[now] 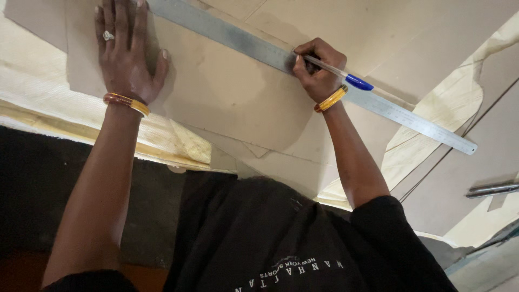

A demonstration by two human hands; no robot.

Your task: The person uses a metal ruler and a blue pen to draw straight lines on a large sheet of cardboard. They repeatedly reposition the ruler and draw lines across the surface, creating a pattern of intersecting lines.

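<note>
My left hand [127,57] presses flat on the card [216,92]; my right hand [316,70] pinches the pen [346,78] against the ruler [259,46] — best kept tight to its edge.

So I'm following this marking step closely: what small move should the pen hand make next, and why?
Probably draw the clear blue-capped pen along the long steel ruler. The right hand holds its tip end against the ruler's edge on the flat brown paper sheet, while the left hand lies spread flat on the sheet, seemingly steadying it.
</note>
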